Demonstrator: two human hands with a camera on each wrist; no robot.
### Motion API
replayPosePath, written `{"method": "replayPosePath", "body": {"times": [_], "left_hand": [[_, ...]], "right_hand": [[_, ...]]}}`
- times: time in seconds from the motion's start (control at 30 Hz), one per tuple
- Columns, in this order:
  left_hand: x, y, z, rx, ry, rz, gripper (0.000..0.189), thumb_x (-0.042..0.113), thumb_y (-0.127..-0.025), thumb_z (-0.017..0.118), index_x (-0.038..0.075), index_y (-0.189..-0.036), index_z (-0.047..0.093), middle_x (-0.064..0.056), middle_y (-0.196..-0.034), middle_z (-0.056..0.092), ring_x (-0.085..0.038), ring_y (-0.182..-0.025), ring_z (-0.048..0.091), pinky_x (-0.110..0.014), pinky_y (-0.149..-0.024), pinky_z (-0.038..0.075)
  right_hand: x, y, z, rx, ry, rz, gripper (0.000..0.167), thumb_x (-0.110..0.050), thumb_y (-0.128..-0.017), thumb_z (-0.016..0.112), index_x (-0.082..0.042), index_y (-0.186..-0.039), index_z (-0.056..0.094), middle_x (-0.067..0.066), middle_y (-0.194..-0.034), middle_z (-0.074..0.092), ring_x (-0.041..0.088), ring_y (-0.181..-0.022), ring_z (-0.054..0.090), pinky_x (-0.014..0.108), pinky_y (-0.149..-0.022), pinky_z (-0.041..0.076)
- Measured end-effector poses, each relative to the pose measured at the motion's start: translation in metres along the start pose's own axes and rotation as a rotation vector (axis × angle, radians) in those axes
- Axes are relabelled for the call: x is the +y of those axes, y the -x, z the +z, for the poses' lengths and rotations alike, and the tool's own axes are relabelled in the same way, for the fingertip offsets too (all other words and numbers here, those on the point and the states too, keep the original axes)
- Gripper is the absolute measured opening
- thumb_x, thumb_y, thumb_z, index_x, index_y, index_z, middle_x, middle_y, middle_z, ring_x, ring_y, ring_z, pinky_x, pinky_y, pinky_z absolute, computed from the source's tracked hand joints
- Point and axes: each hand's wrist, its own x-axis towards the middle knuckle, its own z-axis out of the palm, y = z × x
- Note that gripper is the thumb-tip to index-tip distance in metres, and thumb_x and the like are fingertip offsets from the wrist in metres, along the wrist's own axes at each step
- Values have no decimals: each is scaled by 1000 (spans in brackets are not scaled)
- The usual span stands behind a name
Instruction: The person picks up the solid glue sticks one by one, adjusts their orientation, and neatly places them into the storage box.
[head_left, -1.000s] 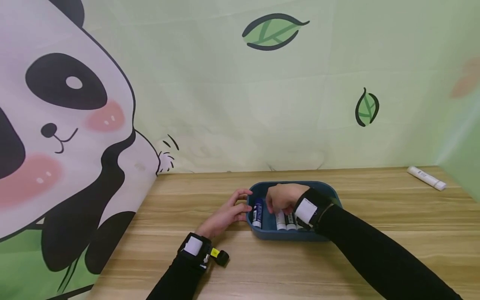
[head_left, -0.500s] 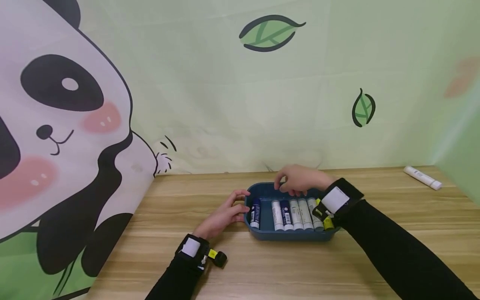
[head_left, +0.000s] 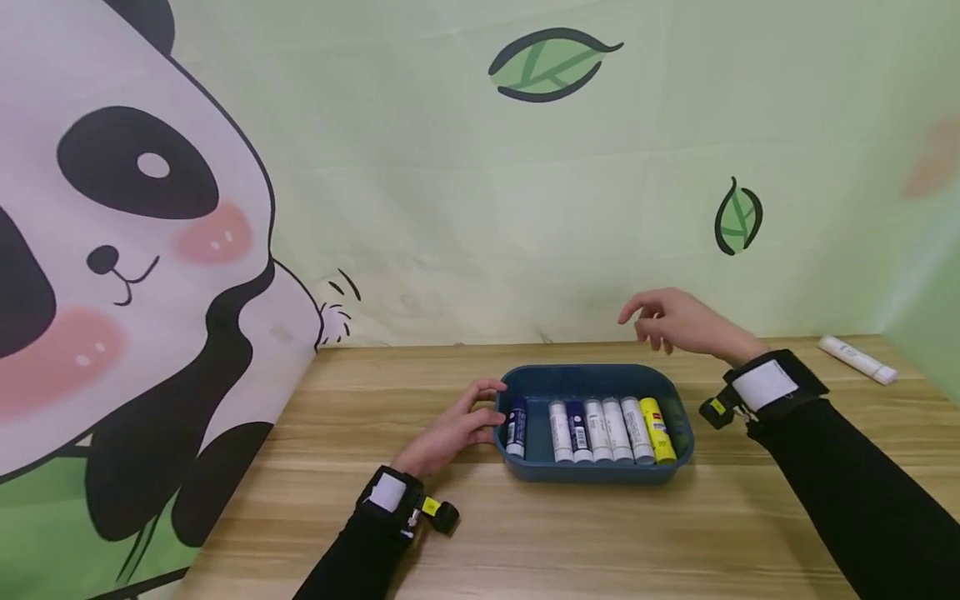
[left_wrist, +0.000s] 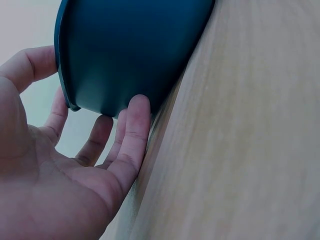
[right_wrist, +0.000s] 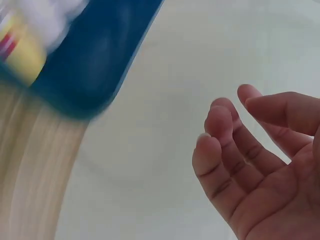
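My left hand is at the left end of a dark blue tray. In the left wrist view its fairly straight, spread fingers touch the tray's outer wall and rim. Inside the tray lie a blue glue stick by the left wall and, apart from it, a row of white glue sticks, another blue one and a yellow one. My right hand hovers behind and above the tray's right end, its fingers loosely bent and holding nothing.
A white glue stick lies alone at the far right of the wooden table, near the back edge. Behind the table stands a pale green backdrop printed with a panda and leaves.
My right hand has risen out of the tray and moved right and back, uncovering the row of glue sticks. The left hand stays at the tray's left end.
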Motion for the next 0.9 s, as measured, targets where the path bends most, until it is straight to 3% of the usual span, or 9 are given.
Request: {"method": "replayPosePath", "body": {"times": [0.23,0.47,0.67,0.9], "left_hand": [[3,-2,2,-11,12,9,45,15,-94,57,19,-136,40,-13,-140,28,-21,-101,54,-32,-83,50],[3,-5,4,-16,11,15,44,14,-95,56,20,-136,40,-13,-141,29,-22,-102,55,-32,-83,51],[2,-8,5,-19,11,21,43,13,-95,56,19,-135,41,-12,-140,30,-22,-102,55,-31,-82,51],[1,-8,6,-15,10,16,41,13,-96,56,19,-134,41,-12,-139,30,-22,-99,56,-31,-81,51]], "right_hand": [[52,32,-34,43,58,164,27,-3,-90,50,-2,-116,60,11,-88,60,24,-65,55,34,-52,48],[96,59,-63,80,140,253,31,-3,-91,47,4,-119,56,16,-93,60,23,-67,53,34,-52,47],[125,76,-86,98,283,275,33,-4,-91,45,11,-119,51,36,-106,56,41,-87,57,41,-64,47],[151,92,-96,112,316,355,39,-6,-91,46,20,-121,43,47,-112,44,55,-97,49,49,-68,47]]}}
